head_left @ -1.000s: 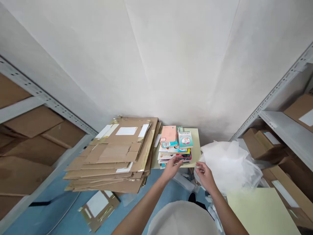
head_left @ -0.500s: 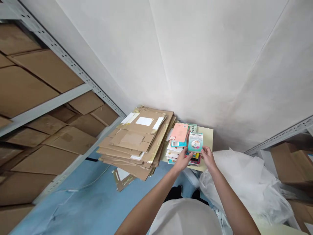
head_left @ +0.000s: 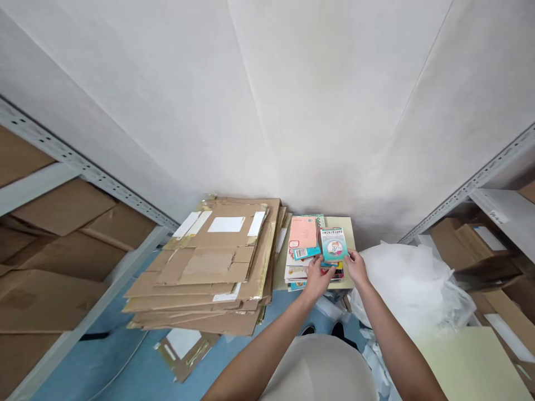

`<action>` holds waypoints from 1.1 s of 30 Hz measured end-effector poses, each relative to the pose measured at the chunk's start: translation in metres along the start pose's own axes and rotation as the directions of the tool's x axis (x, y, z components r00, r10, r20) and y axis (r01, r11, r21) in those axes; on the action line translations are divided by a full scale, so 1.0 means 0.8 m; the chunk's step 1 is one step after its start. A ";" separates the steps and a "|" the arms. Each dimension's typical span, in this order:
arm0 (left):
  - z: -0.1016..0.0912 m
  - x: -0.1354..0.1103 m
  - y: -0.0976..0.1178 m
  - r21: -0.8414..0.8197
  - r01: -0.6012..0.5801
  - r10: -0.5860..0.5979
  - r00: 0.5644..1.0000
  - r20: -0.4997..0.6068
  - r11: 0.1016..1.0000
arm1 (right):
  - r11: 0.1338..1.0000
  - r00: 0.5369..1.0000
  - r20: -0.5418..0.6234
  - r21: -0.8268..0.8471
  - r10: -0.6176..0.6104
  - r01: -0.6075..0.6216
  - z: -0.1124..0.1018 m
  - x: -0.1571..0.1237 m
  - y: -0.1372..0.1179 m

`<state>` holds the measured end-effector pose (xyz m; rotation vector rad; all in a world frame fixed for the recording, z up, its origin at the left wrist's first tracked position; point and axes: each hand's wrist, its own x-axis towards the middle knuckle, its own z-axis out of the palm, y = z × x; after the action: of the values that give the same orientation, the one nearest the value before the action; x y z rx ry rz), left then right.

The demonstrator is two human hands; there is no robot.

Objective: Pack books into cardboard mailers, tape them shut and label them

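White wall corner between metal shelves [head_left: 83,166]. Book stack [head_left: 297,266] sits on pale yellow table [head_left: 349,227]; flattened cardboard pile [head_left: 209,267] just left, white plastic bag [head_left: 412,278] right. Left hand [head_left: 317,277] and right hand [head_left: 356,267] pinch near edge of teal book [head_left: 333,244] atop stack, fingers closed on it.

Right hand [head_left: 356,267] left the plastic bag [head_left: 412,284] and joined left hand [head_left: 316,277] on the teal book [head_left: 333,244]

A pale yellow tabletop [head_left: 349,227] carries a stack of books [head_left: 311,253]. A flattened cardboard piece [head_left: 184,350] lies on the blue floor [head_left: 121,367].
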<state>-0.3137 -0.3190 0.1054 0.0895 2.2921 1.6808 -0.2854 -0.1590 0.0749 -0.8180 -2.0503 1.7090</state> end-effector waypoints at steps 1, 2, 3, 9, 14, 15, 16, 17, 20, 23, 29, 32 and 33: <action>-0.003 -0.004 -0.001 -0.010 0.012 -0.011 1.000 0.017 1.000 | 1.000 1.000 -0.024 0.007 0.002 -0.002 0.000 -0.007 -0.003; -0.006 -0.008 -0.003 -0.028 0.024 -0.023 0.999 0.034 0.999 | 1.000 0.999 -0.046 0.024 0.006 -0.005 0.001 -0.015 -0.006; -0.009 -0.014 -0.005 -0.058 0.035 -0.032 0.998 0.051 0.998 | 0.999 0.998 -0.067 0.053 0.014 -0.010 0.002 -0.024 -0.009; -0.029 -0.047 -0.018 -0.466 0.151 -0.050 0.974 0.222 0.872 | 0.938 0.971 -0.147 0.322 0.186 -0.131 0.015 -0.087 -0.022; -0.045 -0.055 -0.018 -0.528 0.269 -0.133 0.950 0.281 0.805 | 0.858 0.954 -0.195 0.504 0.227 -0.101 0.013 -0.132 -0.034; -0.044 -0.057 -0.018 -0.526 0.281 -0.140 0.946 0.291 0.803 | 0.847 0.952 -0.211 0.525 0.220 -0.079 0.010 -0.141 -0.037; -0.041 -0.060 -0.019 -0.528 0.292 -0.141 0.941 0.308 0.797 | 0.840 0.949 -0.233 0.540 0.211 -0.054 0.005 -0.150 -0.039; -0.037 -0.063 -0.019 -0.534 0.304 -0.136 0.934 0.331 0.789 | 0.835 0.945 -0.258 0.549 0.201 -0.028 -0.001 -0.159 -0.041; -0.019 -0.077 -0.016 -0.546 0.348 -0.103 0.898 0.429 0.762 | 0.840 0.919 -0.359 0.539 0.163 0.062 -0.023 -0.192 -0.046; 0.003 -0.092 -0.007 -0.507 0.374 -0.052 0.840 0.540 0.777 | 0.862 0.882 -0.455 0.488 0.118 0.136 -0.047 -0.226 -0.047; 0.059 -0.125 0.020 -0.327 0.335 0.050 0.628 0.777 0.884 | 0.873 0.762 -0.629 0.448 0.155 0.192 -0.112 -0.282 -0.038; 0.099 -0.155 0.030 -0.241 0.322 0.054 0.494 0.868 0.915 | 0.857 0.716 -0.665 0.479 0.214 0.189 -0.159 -0.314 -0.031; 0.113 -0.168 0.032 -0.209 0.316 0.047 0.453 0.890 0.925 | 0.853 0.693 -0.681 0.487 0.236 0.189 -0.176 -0.326 -0.029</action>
<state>-0.1638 -0.2574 0.1314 0.5535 1.1372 1.3961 -0.0042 -0.2165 0.1521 -1.0906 -0.9661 1.4845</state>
